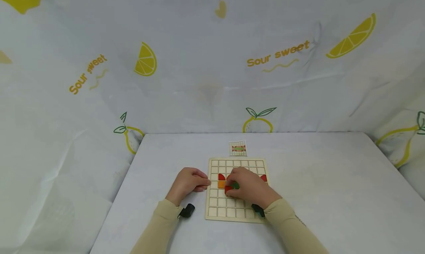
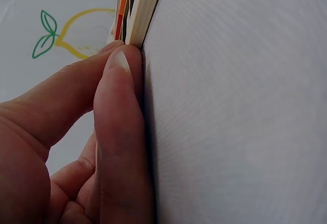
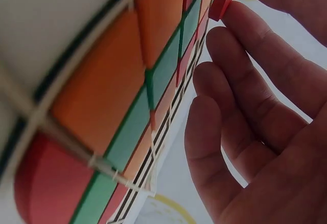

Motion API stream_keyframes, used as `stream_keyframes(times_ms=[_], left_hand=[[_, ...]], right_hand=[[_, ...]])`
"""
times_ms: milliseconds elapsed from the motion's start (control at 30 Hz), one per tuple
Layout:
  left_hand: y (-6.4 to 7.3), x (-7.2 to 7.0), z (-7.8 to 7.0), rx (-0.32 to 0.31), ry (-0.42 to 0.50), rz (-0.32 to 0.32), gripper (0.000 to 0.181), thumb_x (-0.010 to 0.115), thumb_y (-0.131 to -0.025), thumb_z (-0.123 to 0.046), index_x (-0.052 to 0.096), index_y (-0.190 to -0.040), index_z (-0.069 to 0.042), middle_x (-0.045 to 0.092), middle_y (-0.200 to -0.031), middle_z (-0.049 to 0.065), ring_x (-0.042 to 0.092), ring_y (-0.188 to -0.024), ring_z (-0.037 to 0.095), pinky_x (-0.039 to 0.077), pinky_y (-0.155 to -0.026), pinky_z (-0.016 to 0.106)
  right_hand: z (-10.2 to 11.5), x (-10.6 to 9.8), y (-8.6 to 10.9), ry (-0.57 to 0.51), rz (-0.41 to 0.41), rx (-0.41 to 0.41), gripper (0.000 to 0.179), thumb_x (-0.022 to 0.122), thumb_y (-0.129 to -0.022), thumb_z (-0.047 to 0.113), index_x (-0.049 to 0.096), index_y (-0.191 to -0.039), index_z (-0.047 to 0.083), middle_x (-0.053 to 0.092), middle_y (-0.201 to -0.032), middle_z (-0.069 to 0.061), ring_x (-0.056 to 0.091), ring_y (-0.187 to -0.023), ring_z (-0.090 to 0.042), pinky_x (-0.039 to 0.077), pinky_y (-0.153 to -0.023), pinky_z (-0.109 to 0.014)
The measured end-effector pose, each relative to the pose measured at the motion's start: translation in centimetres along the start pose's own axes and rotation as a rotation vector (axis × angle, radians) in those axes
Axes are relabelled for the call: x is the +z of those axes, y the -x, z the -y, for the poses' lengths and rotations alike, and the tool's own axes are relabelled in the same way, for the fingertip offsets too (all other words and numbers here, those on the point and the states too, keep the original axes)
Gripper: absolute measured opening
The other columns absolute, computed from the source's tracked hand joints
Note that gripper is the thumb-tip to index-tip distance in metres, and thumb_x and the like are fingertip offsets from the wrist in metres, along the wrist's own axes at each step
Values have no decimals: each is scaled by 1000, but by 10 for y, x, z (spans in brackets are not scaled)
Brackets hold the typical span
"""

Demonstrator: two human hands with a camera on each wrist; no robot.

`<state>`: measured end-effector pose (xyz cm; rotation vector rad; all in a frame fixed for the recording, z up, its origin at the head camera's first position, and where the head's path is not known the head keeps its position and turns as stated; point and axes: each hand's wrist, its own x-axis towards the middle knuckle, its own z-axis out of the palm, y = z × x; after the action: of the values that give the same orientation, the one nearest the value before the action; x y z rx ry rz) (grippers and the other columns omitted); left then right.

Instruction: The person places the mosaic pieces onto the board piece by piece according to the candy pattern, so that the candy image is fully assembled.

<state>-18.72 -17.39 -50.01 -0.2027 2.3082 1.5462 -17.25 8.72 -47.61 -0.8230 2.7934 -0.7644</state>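
Observation:
A wooden grid board [image 1: 217,212] lies on the white table, with red, orange and green pieces in its middle rows. My left hand [image 1: 190,181] is at the board's left side, thumb and index finger pinching its edge [image 2: 144,12]. Over the middle of the board, my right hand [image 1: 249,185] holds a small red piece [image 3: 222,0] between thumb and index finger. Its other fingers are bent, close above the surface. Orange pieces [image 3: 102,88] and green pieces [image 3: 125,132] fill neighbouring squares in the right wrist view. The right hand hides part of the pattern in the head view.
Beyond the board's far edge lies a small card [image 1: 238,148] printed with a coloured grid pattern. A white cloth [image 1: 206,62] with lemon prints hangs behind the table [image 1: 315,173]. Black wrist devices [image 1: 187,211] sit near both sleeves.

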Motion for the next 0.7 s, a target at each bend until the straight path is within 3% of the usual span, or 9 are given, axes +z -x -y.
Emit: stream_keyframes(times_ms=[200, 700], left_hand=[[0, 0, -1, 2, 2, 4, 23, 92, -86, -21, 80, -98, -7, 80, -85, 3, 73, -68, 10, 65, -69, 24], [-3, 0, 2, -1, 20, 6, 24, 93, -85, -20, 79, -99, -7, 79, -85, 5, 74, -69, 11, 65, -68, 24]], right_hand=[[9, 6, -4, 39, 11, 11, 16, 90, -90, 37, 80, -96, 27, 63, -96, 16, 56, -96, -5, 58, -85, -28], [18, 11, -8, 64, 32, -25, 14, 88, -92, 32, 80, -99, 22, 64, -97, 13, 56, -96, -7, 57, -85, -29]])
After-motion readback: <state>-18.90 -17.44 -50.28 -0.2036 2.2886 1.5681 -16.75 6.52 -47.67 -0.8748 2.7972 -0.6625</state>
